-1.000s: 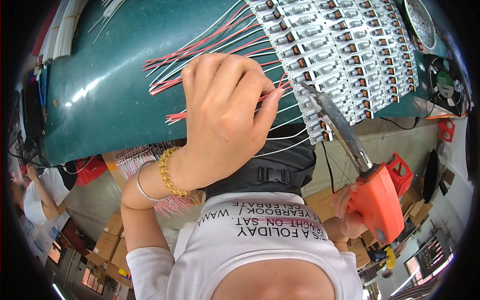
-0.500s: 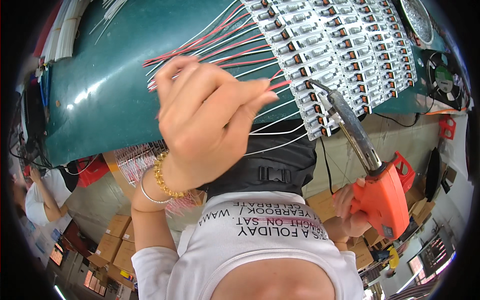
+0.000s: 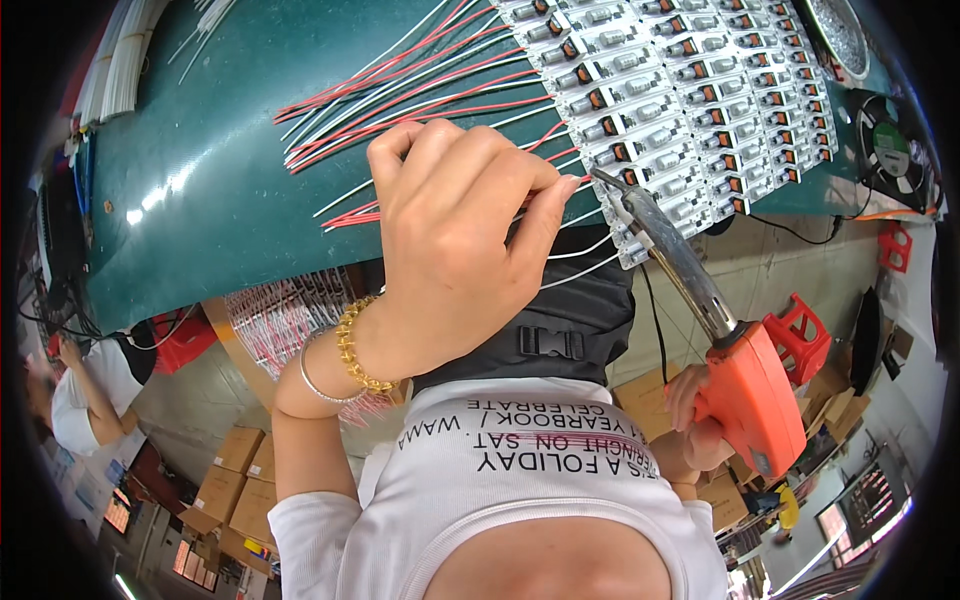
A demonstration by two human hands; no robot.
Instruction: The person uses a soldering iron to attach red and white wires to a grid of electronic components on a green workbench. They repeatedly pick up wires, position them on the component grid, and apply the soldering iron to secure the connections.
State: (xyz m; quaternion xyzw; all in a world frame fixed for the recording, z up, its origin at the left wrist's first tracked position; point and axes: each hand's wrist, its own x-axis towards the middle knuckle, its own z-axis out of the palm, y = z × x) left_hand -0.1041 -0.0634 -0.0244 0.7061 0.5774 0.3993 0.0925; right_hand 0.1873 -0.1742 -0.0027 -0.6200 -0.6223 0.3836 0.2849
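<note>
My left hand (image 3: 460, 240) is closed in a pinch, thumb and forefinger together on a red wire (image 3: 584, 181) at the left edge of a panel of small circuit boards (image 3: 690, 112). The wire's far end is at the board edge. My right hand (image 3: 692, 415) grips an orange soldering gun (image 3: 757, 395) by its handle. Its dark tip (image 3: 602, 175) is at that same edge, close to the wire; whether they touch, I cannot tell. Several red and white wires (image 3: 420, 105) fan out leftward from the panel, some passing beneath my left hand.
A green table (image 3: 200, 220) carries the panel. White tubing bundles (image 3: 125, 60) lie far left. At the far right are a round metal bowl (image 3: 838, 38) and a black fan (image 3: 890, 150). Below stand a red stool (image 3: 797, 338) and cardboard boxes (image 3: 228, 490). Another person (image 3: 95, 400) sits at left.
My left hand has moved right, closer to the panel edge. The soldering gun has shifted left, bringing its tip from over the boards to that edge. The panel has slid slightly upward in view.
</note>
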